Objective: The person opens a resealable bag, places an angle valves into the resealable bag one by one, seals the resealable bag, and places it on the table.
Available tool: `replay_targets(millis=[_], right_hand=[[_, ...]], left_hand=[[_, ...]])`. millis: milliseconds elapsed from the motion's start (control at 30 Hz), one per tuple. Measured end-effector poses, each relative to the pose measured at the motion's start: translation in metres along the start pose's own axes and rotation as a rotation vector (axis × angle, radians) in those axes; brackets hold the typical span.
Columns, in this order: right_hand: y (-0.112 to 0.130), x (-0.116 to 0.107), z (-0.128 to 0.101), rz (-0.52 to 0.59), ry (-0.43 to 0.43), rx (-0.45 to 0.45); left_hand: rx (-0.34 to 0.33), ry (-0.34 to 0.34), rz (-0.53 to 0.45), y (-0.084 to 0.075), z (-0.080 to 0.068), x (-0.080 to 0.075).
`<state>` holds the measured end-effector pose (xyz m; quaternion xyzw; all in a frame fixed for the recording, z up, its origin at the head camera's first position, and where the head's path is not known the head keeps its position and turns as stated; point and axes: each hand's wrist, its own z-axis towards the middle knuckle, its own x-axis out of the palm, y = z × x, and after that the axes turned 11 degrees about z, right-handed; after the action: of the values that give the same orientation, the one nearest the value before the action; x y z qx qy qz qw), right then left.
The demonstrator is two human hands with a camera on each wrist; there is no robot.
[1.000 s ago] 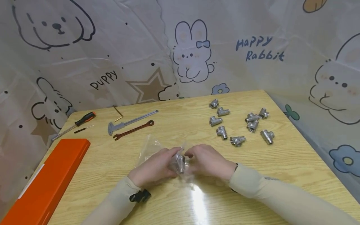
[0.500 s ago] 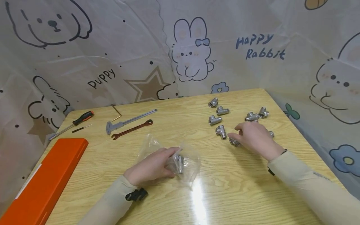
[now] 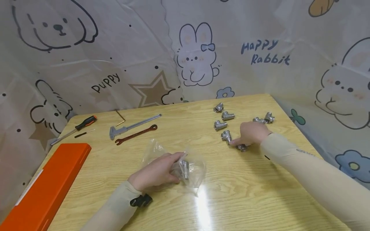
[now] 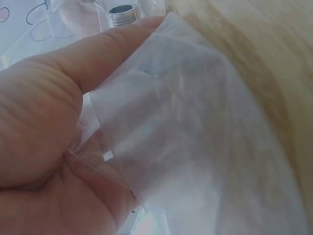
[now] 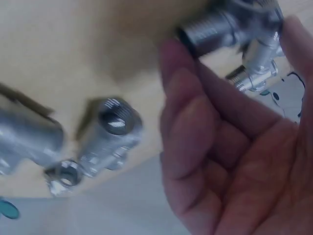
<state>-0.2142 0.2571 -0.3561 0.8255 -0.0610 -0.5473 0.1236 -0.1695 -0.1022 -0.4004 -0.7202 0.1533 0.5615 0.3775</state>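
My left hand (image 3: 157, 171) holds a clear plastic bag (image 3: 197, 170), its edge between finger and thumb. A silver threaded pipe tee (image 3: 185, 170) shows inside the bag. Over the fittings at right, my right hand (image 3: 252, 133) has its thumb and fingers around another pipe tee (image 5: 210, 34). In the right wrist view a fingertip sits at that tee's tubular end and the thumb is by its other side. The head view shows it low on the table, mostly hidden by the hand. A neighbouring pipe tee (image 3: 226, 136) lies right beside the thumb.
More tees, such as the farthest one (image 3: 218, 107) and the right-hand one (image 3: 269, 117), lie around the right hand. A long orange case (image 3: 57, 179), screwdriver (image 3: 83, 124), caliper (image 3: 130, 126), hex key (image 3: 120, 122) and brown wrench (image 3: 137, 134) occupy the left. A printed curtain stands behind the table.
My right hand has left the bag and gone right to the loose tees, then lowered among them. My left hand stays with the bag, which has spread wider on the right.
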Motion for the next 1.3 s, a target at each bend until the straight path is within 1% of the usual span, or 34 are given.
replay_targets(millis=[233, 300, 367, 433, 533, 667, 700, 800, 900, 967, 1033, 1067, 1200, 1300], right_hand=[[0.018, -0.01, 0.005, -0.134, 0.185, 0.081], [0.02, -0.012, 0.004, -0.171, 0.217, 0.085], [0.019, -0.013, 0.001, -0.163, 0.241, 0.083], [0.017, -0.016, -0.003, -0.119, 0.247, 0.067], [0.013, -0.021, -0.012, -0.03, 0.205, -0.021], [0.014, -0.025, -0.028, 0.113, 0.079, -0.18], [0.016, -0.024, -0.032, 0.175, 0.048, -0.22], [0.025, -0.013, -0.045, 0.414, -0.02, -0.306], [0.039, 0.008, -0.054, 0.662, -0.041, -0.38], [0.052, 0.022, -0.057, 0.755, -0.051, -0.411], [0.065, 0.036, -0.057, 0.795, -0.058, -0.45], [0.072, 0.042, -0.056, 0.796, -0.061, -0.467], [0.094, 0.06, -0.05, 0.76, -0.085, -0.523], [0.105, 0.068, -0.044, 0.741, -0.096, -0.535]], left_hand=[[0.006, -0.003, -0.006, 0.001, 0.0, 0.0], [0.009, -0.005, -0.008, 0.001, 0.0, 0.0], [0.011, -0.003, -0.005, 0.001, 0.001, 0.0], [0.015, -0.002, -0.002, 0.001, 0.001, 0.0], [0.017, -0.002, 0.0, 0.001, 0.001, 0.0], [0.014, 0.001, 0.0, 0.002, 0.001, -0.001], [0.013, 0.003, -0.003, 0.002, 0.001, 0.0], [0.009, 0.005, -0.01, 0.001, 0.001, 0.0], [0.006, 0.005, -0.012, 0.001, 0.0, -0.001], [0.004, 0.004, -0.011, 0.0, 0.0, -0.001], [0.002, 0.005, -0.012, 0.001, 0.0, -0.001], [0.002, 0.004, -0.013, 0.001, 0.0, -0.001], [0.008, -0.005, -0.025, 0.002, 0.0, -0.002], [0.023, -0.009, -0.034, 0.001, -0.001, -0.003]])
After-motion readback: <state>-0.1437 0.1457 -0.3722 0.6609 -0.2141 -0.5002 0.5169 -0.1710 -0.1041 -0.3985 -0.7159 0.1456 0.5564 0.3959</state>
